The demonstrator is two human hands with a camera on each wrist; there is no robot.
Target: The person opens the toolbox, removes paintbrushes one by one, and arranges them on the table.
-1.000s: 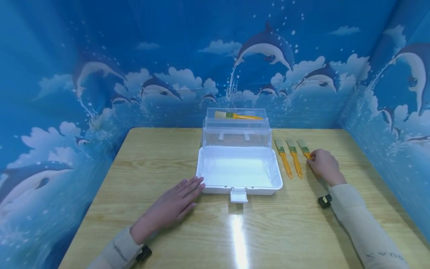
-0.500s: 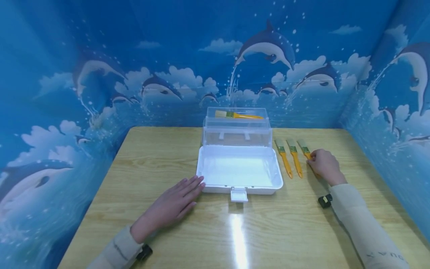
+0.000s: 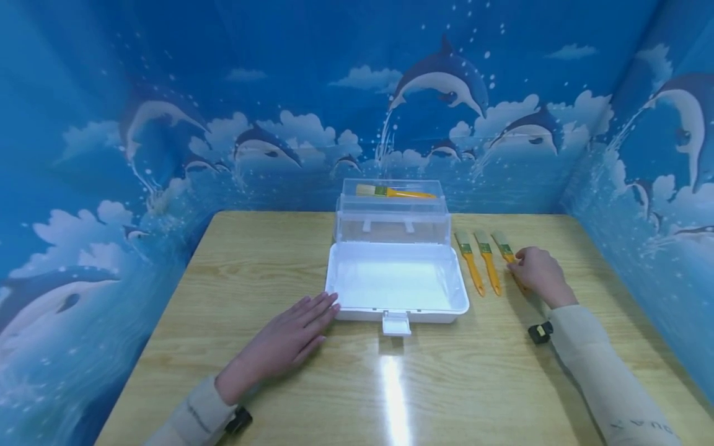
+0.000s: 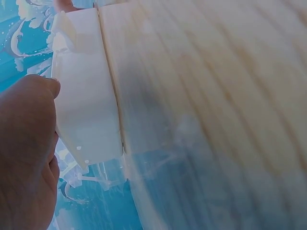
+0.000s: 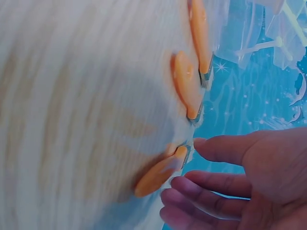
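Note:
A white box [image 3: 398,314] lies with its clear lid [image 3: 393,230] swung back. My left hand [image 3: 286,339] lies flat, with straight fingertips touching the box's front left corner. In the left wrist view its thumb shows beside the white wall. To the right of the box are three paintbrushes with orange handles: a left brush [image 3: 472,266], a middle brush [image 3: 490,266] and a right brush [image 3: 504,249]. My right hand [image 3: 540,275] pinches the right brush's handle near its green band, with thumb and fingers on either side. The palm hides part of that handle.
Another paintbrush [image 3: 397,192] lies crosswise in the top of the clear lid. A white latch [image 3: 396,324] hangs open at the box's front. The wooden table [image 3: 268,248] ends at a blue dolphin-print curtain [image 3: 312,124] at the back and sides.

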